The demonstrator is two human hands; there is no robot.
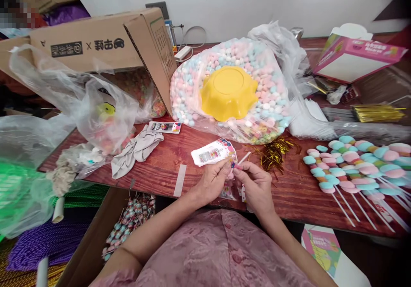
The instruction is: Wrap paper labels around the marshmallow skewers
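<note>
While pinching a small purple-and-pink piece (233,165), mostly hidden by fingers, in the left hand (213,180) on the near side of the upturned yellow bowl (228,92), grips at the same spot with the closed right hand (257,186). Cannot tell whether the white stick (245,157) just above belongs to that grip. Has printed cards (210,153) between hands and bowl, gold tinsel (276,154) near right of the bowl, marshmallow skewers (362,167) farther right on the table (167,154), grey cloth (138,152) near left. Shows, directly under the bowl, a bag of pastel marshmallows (269,88); left of the bowl, a cardboard box (102,32); right of and beyond it, a pink carton (362,47).
</note>
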